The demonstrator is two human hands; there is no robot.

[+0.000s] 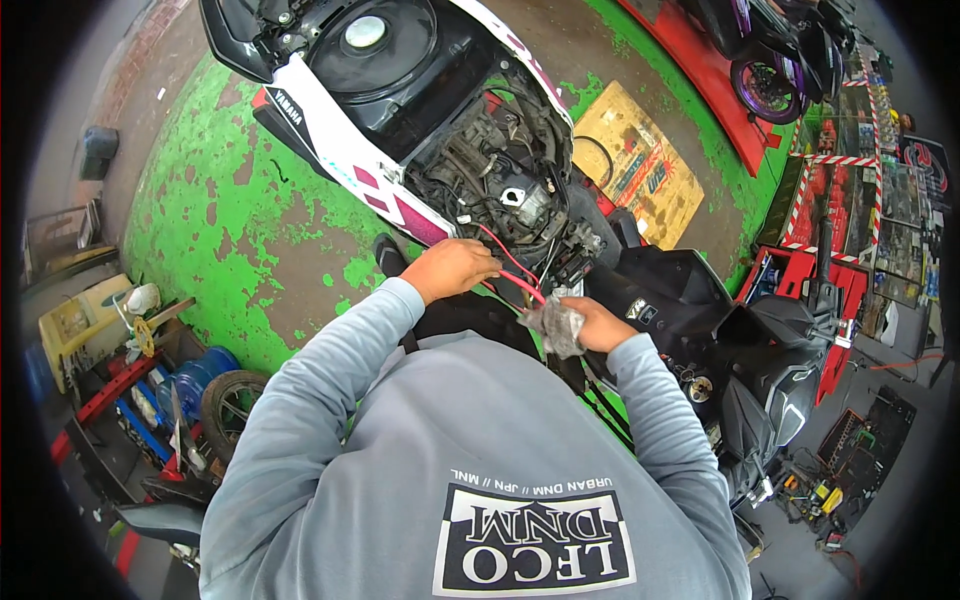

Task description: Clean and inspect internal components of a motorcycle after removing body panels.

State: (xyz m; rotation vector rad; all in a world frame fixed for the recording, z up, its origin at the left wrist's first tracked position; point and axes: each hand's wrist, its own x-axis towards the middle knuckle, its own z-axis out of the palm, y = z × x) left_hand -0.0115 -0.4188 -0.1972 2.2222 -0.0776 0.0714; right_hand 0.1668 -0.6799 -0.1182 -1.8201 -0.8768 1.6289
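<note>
Floor with flaking green paint [205,170] spreads beyond and to the left of your hands. White-and-magenta motorcycle [430,120], its seat area stripped, stands just ahead of your left grip [452,268]. A black motorcycle [700,320] stands close on the right of your right grip [598,325]. A stained tan board [600,125] lies beyond that hand, and the exposed engine [490,165] sits ahead of both. Your right grip is clenched on a crumpled grey rag [557,326]. Your left grip grasps the red tube [522,284], which runs between your hands to the rag; hose or tool handle, I cannot tell. A thin red wire [498,240] curves just ahead of it.

A sideways pull could snag that wire, since it runs so near the tube. Loose rag fibres or grit could drop into the pale port [513,197] ahead of your hands, which looks uncovered. A greasy rag could also let your right grip slip.

As for writing, your grey shirt [400,440] carries block lettering, upside down from here, the board has bold red print, and the motorcycle's side panel bears a white maker's mark.
</note>
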